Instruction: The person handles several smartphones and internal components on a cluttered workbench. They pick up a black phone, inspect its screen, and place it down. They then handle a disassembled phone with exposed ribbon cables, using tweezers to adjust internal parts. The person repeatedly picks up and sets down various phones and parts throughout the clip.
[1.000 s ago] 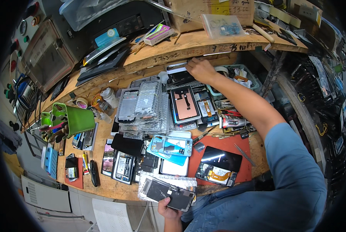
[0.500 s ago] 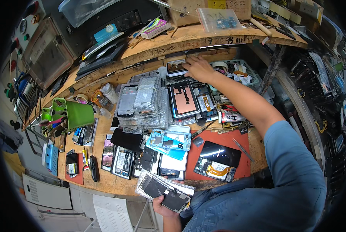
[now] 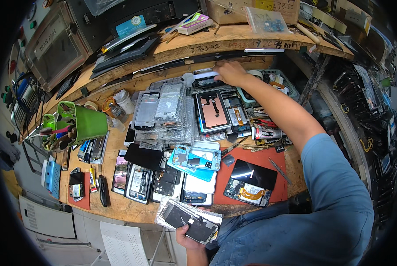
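At the front edge of the bench, my left hand [image 3: 189,238] grips a small stack of phone screens [image 3: 187,221], the top one dark with its back side up and clear wrap around its edges. My right arm reaches to the back of the bench. There my right hand [image 3: 230,73] has its fingers curled on the right end of a phone part [image 3: 205,74], which is tilted so a pale edge shows. A stack of phone parts lies beneath it. Just in front is a phone-sized piece with a pink-copper back [image 3: 213,109].
Bubble-wrapped phone frames [image 3: 168,104] are piled at the middle back. A phone opened up [image 3: 248,193] rests on a red mat [image 3: 223,197]. Light blue phone backs [image 3: 197,157] lie nearby. A green holder [image 3: 91,126] stands left; a wooden shelf [image 3: 176,55] overhangs the back.
The phone part under my right hand has tipped up from lying flat, and the right fingers have curled around its end. My left hand stays in place. The view has shifted slightly.
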The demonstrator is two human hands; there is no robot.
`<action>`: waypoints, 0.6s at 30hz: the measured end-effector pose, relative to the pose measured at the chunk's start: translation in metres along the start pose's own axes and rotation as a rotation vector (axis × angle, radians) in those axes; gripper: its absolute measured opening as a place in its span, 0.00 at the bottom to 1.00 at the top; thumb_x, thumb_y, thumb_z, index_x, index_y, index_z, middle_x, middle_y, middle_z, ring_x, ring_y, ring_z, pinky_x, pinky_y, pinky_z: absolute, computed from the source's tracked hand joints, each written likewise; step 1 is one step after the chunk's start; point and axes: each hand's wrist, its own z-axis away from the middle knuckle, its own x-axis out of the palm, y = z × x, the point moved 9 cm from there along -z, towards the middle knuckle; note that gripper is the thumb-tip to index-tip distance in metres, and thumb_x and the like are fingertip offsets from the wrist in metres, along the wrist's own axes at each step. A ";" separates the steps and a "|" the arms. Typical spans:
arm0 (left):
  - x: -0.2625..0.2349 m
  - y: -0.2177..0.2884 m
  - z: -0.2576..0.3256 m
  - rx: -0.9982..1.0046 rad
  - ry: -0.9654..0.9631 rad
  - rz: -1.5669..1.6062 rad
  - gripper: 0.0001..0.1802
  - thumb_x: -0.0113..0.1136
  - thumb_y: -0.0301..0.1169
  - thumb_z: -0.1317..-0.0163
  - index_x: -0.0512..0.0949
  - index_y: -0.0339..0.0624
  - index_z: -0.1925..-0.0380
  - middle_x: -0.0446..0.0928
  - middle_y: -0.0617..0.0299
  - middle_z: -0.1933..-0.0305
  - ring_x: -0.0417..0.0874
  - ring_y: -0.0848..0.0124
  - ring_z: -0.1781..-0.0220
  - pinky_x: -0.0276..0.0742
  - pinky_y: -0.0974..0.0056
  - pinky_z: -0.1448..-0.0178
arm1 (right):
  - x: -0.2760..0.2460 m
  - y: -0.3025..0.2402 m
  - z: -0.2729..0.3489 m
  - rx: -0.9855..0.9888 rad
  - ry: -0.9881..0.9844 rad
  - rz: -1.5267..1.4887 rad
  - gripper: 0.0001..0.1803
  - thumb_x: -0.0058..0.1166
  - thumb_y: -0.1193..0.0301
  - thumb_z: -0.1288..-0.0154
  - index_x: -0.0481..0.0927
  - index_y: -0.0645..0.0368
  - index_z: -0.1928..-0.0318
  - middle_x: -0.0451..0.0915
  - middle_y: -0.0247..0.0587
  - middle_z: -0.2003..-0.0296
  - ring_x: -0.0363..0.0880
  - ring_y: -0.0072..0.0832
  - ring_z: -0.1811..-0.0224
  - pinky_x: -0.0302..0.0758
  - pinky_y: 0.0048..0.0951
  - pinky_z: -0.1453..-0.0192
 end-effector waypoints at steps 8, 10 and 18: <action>0.007 0.005 -0.008 -0.016 -0.022 -0.072 0.44 0.53 0.42 0.44 0.62 0.32 0.28 0.78 0.30 0.40 0.79 0.35 0.36 0.75 0.34 0.31 | 0.018 -0.003 -0.002 -0.047 -0.131 0.074 0.19 0.68 0.58 0.36 0.85 0.55 0.51 0.84 0.45 0.50 0.84 0.48 0.46 0.82 0.49 0.45; 0.009 0.003 -0.010 -0.039 -0.039 -0.089 0.44 0.53 0.42 0.44 0.62 0.32 0.27 0.78 0.30 0.40 0.79 0.34 0.36 0.75 0.34 0.30 | 0.008 -0.001 -0.006 -0.079 -0.053 0.072 0.17 0.68 0.59 0.36 0.86 0.55 0.52 0.85 0.45 0.50 0.85 0.47 0.46 0.82 0.48 0.46; 0.025 -0.011 -0.016 -0.074 -0.009 -0.109 0.47 0.55 0.42 0.43 0.57 0.34 0.23 0.71 0.29 0.30 0.74 0.35 0.30 0.74 0.33 0.30 | 0.007 0.002 0.001 -0.081 -0.014 0.118 0.23 0.68 0.53 0.35 0.87 0.54 0.49 0.86 0.50 0.51 0.85 0.50 0.45 0.81 0.49 0.43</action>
